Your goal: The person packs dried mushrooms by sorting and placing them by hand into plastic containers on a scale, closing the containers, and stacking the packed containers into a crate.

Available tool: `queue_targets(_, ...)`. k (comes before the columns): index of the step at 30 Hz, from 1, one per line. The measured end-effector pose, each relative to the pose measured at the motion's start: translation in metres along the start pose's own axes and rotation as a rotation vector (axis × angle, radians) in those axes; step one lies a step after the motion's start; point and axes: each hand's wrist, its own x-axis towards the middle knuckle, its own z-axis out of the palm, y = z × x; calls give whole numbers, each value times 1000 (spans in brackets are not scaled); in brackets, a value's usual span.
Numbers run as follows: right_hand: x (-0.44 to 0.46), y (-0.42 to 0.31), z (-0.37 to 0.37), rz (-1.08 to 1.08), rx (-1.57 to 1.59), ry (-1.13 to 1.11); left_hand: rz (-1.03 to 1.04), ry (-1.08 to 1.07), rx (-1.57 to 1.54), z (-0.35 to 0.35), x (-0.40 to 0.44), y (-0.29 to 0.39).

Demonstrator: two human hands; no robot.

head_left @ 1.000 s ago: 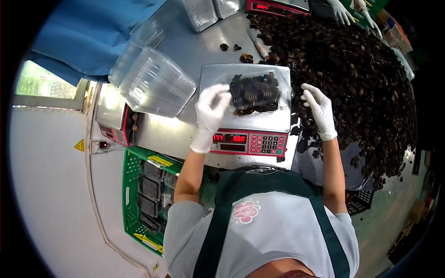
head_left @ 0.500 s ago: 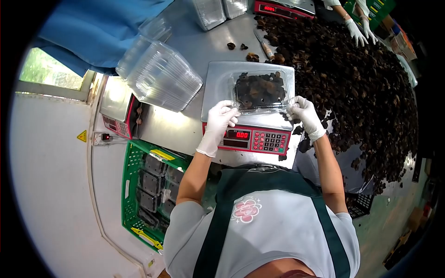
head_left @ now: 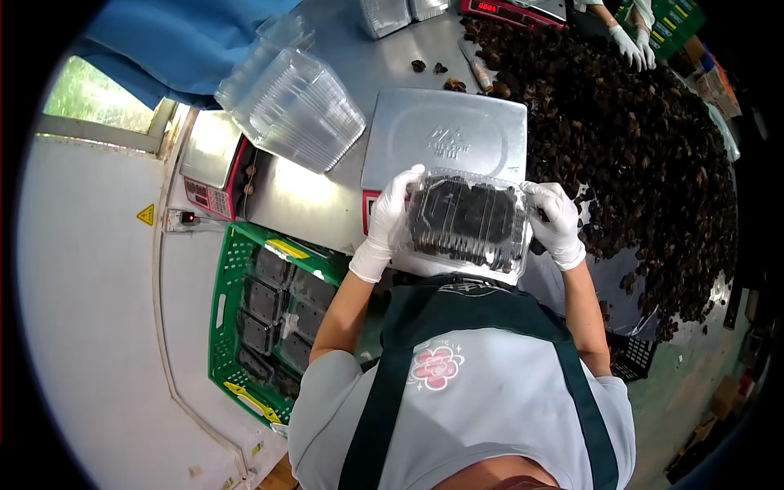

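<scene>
white-gloved left hand (head_left: pixel 386 224) and white-gloved right hand (head_left: pixel 557 220) grip opposite ends of a clear plastic box (head_left: pixel 469 224) of dark pieces (head_left: pixel 459 204), probably for balance, over the near edge of the silver-topped red scale (head_left: pixel 445 135); some fingertips are hidden.

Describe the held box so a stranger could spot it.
On the metal table, find the central scale. Over its near edge is the dark-filled clear box, held by the left hand and right hand, unlike the boxes in the green crate.
</scene>
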Motion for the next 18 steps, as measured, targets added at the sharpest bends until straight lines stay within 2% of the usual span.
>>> queue_targets(2, -1, -4, 1, -127, -107, 75, 518, 182, 547, -5, -5, 11)
queue_targets(4, -4, -10, 3, -157, -116, 85, 532, 218, 520, -8, -15, 1)
queue_targets(6, -2, -18, 4, -203, -145, 101, 650, 266, 499, -15, -21, -7)
queue_targets(14, -3, -41, 14, -345, -122, 43, 672, 350, 547, -41, -57, -23)
queue_targets(18, 0, -53, 25, -394, -84, 37, 630, 426, 622, -53, -78, -5)
